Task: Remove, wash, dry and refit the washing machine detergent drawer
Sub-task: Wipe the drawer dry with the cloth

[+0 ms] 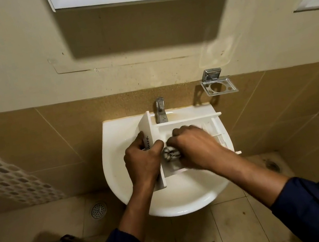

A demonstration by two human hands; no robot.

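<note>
My left hand (143, 162) clamped the drawer (187, 124) front, my right hand (196, 146) fisted a cloth (170, 154); hard wiping could tip it into the sink (116, 149).

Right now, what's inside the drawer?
Inside the drawer: the right hand pressing a scrunched grey cloth into a compartment. White dividers show at the far end. The compartment floor beneath hand and cloth is covered.
</note>
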